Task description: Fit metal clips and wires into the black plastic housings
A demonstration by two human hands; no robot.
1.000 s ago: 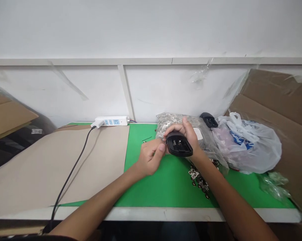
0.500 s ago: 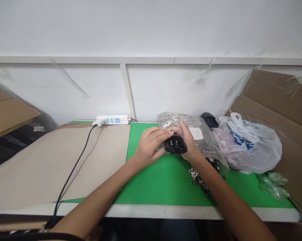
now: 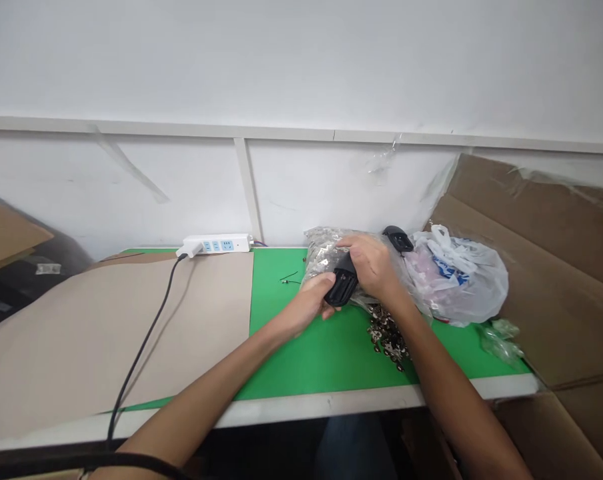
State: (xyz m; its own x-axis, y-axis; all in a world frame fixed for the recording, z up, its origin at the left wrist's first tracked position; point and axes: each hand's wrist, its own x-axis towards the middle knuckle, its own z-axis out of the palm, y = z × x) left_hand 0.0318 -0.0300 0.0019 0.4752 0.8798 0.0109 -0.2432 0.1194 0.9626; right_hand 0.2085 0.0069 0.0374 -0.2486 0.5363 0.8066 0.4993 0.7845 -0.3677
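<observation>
A black plastic computer mouse (image 3: 342, 283) is held between my two hands, its underside turned toward me and its long axis steeply tilted. My left hand (image 3: 306, 303) grips its lower end from below. My right hand (image 3: 374, 267) holds it from above. Directly behind the hands lies a clear bag of small metal parts (image 3: 326, 257). A second black mouse (image 3: 397, 239) lies at the back, just past my right hand, partly hidden by it.
A loose heap of metal parts (image 3: 386, 343) lies on the green mat (image 3: 301, 353) below my right forearm. To the right are a white plastic bag (image 3: 456, 277) and cardboard (image 3: 531, 267). A power strip (image 3: 216, 245) stands at the back, with its black cable (image 3: 146, 340) crossing a beige sheet (image 3: 116, 333).
The mouse has turned from lying crosswise to a steep tilt, and my right hand now covers its top. The whole scene has shifted left in view.
</observation>
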